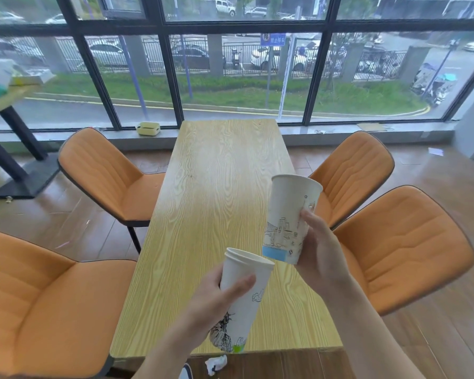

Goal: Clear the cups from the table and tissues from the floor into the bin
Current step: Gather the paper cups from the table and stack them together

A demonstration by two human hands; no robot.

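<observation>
- While both hands hang above the near end of the wooden table [225,165], each is wrapped around a paper cup.
- The left hand [214,302] grips a stacked pair of cups [244,294], tilted, over the table's near edge.
- The right hand [319,250] clasps a single cup [290,217], nearly upright, its base just beside the stack's rim.
- A crumpled tissue [216,363] lies on the floor just below the table's near edge.
- Orange chairs [405,247] flank the table.
</observation>
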